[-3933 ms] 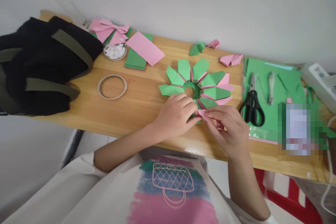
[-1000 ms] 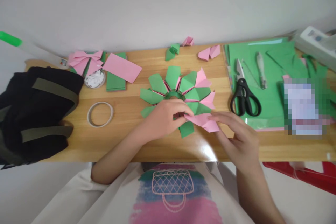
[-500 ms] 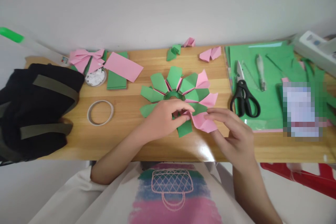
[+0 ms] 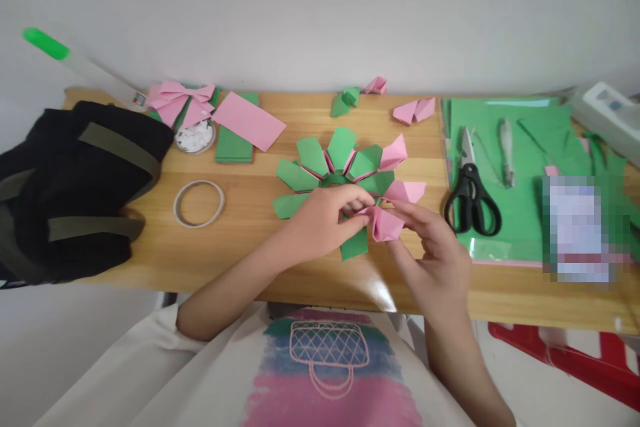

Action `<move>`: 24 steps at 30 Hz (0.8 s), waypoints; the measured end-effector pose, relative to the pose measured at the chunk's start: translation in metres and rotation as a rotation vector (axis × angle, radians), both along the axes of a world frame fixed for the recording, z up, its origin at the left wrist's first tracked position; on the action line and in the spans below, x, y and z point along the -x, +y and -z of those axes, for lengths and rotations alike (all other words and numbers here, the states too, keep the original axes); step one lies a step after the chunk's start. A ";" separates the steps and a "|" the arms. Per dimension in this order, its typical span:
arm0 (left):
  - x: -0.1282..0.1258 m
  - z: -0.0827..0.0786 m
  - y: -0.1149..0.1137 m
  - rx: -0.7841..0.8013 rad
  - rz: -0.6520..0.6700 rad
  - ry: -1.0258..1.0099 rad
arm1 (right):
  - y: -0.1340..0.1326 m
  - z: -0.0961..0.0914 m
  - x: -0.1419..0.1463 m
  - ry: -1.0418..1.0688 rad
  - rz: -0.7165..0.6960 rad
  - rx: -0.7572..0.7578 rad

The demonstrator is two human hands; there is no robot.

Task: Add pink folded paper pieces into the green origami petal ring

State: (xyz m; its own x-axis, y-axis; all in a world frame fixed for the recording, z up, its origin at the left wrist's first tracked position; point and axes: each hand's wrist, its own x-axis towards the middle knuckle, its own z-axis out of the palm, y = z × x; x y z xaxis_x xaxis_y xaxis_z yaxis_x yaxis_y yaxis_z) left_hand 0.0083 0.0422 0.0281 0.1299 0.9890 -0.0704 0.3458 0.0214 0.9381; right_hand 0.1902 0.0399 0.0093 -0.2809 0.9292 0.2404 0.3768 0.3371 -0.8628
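A ring of folded green paper petals [image 4: 342,147] lies on the wooden table, with pink petals [image 4: 395,153] along its right side. My left hand [image 4: 330,217] reaches over the ring's lower middle and pinches the inner end of a folded pink paper petal [image 4: 387,225]. On that petal's outer side, my right hand [image 4: 433,240] grips it between thumb and fingers. The left hand hides part of the ring's centre and lower left, so how the petal joins the ring cannot be seen.
Black-handled scissors [image 4: 472,197] and a clear-handled tool [image 4: 507,153] lie on green paper [image 4: 530,213] at right. A tape roll [image 4: 199,203], white scraps in a dish [image 4: 195,137], pink paper [image 4: 250,120] and a black bag [image 4: 95,193] are left. Loose folded pieces [image 4: 414,111] lie behind.
The pink petal between my hands was spread wider and is now folded more compactly. My right hand has moved slightly left and inward. The whole view has shifted and tilted a little.
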 end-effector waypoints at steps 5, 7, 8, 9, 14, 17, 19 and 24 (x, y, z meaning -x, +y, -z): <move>-0.005 0.003 -0.001 0.006 -0.084 -0.019 | -0.010 0.005 0.006 0.090 -0.018 0.034; -0.006 0.004 -0.002 0.014 -0.117 -0.016 | -0.011 0.005 0.010 0.047 -0.046 -0.024; -0.007 0.005 -0.002 0.025 -0.126 -0.020 | -0.011 0.005 0.012 0.007 -0.042 -0.071; -0.007 0.005 -0.002 0.036 -0.132 -0.029 | -0.010 0.005 0.014 -0.039 -0.024 -0.123; -0.008 0.002 -0.006 0.055 -0.112 -0.035 | -0.004 0.010 0.021 -0.148 0.115 -0.284; -0.006 -0.002 -0.014 0.012 -0.042 0.097 | -0.001 0.011 0.021 -0.132 0.136 -0.258; -0.006 -0.003 -0.022 -0.058 0.008 0.232 | -0.001 0.011 0.020 -0.109 0.144 -0.217; -0.009 0.006 -0.037 -0.244 0.039 0.477 | -0.004 0.016 0.019 -0.002 0.174 -0.044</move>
